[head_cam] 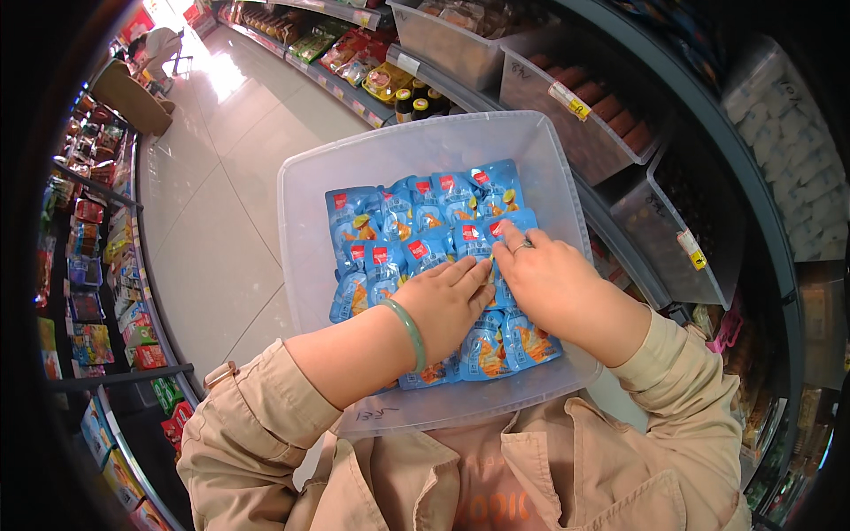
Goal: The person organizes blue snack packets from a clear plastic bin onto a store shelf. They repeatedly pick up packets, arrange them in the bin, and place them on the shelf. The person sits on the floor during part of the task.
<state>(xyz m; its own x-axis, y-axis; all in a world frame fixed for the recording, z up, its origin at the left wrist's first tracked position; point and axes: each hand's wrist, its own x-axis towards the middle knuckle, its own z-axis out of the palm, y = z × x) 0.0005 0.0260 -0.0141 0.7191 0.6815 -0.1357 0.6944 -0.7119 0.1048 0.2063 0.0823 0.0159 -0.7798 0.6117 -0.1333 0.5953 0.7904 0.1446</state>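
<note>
A translucent plastic bin (pixel 425 141) stands before me, holding rows of small blue snack packets (pixel 358 206) with red logos and pictures of food. My left hand (pixel 446 302), below a green bangle on its wrist, lies palm down on the middle packets, fingers pointing right. Touching the packets at the right side is my right hand (pixel 548 275), which wears a ring; its index finger reaches a packet's red logo. The fingertips of both hands are close together. Whether either hand pinches a packet is hidden under the palms.
Shelves at the right hold more clear bins (pixel 564 119) of packaged food. Dark bottles with yellow caps (pixel 420 107) stand beyond the bin. Racks of packaged snacks (pixel 89 265) line the left side of the tiled aisle (pixel 206 199). A person (pixel 159 53) is far off at the upper left.
</note>
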